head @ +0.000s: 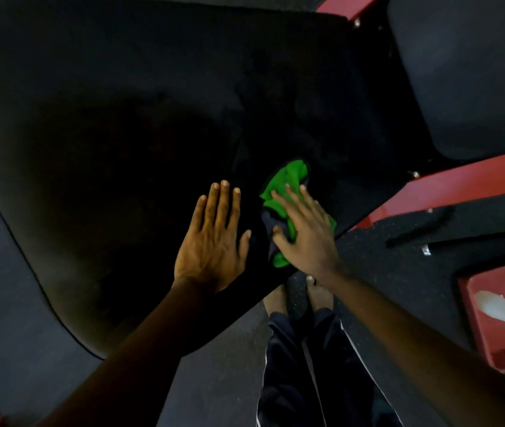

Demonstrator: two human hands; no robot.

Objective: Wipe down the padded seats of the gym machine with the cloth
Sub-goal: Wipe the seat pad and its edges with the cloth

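Wiping surface, large pad (pixel 121 103): one black padded seat fills the upper left and centre of the frame. We judge the wipe is under way on its lower right part. How much is already done we cannot tell.
Second pad (pixel 466 72): one more black cushion at upper right, well apart from both hands. That makes two pads, and this one looks to us not yet reached.
Red frame (pixel 460 186): one painted steel member runs between the two pads toward the right edge.
Red tray (pixel 497 352): one, at lower right on the floor, holding one white bottle (pixel 496 308).
Left hand (pixel 211 238): flat on the large pad just left of the cloth, fingers straight and together, holding nothing.
Right hand (pixel 303 229): spread over the cloth, fingers nearly straight, pressing it onto the pad. Two hands in all.
Cloth (pixel 288 180): one, green with a dark fold, bunched under the right hand near the large pad's lower right edge.
Next move: we think it calls for steady downward pressure and long sweeps toward the upper left while the left hand braces, then a shift to the second pad.
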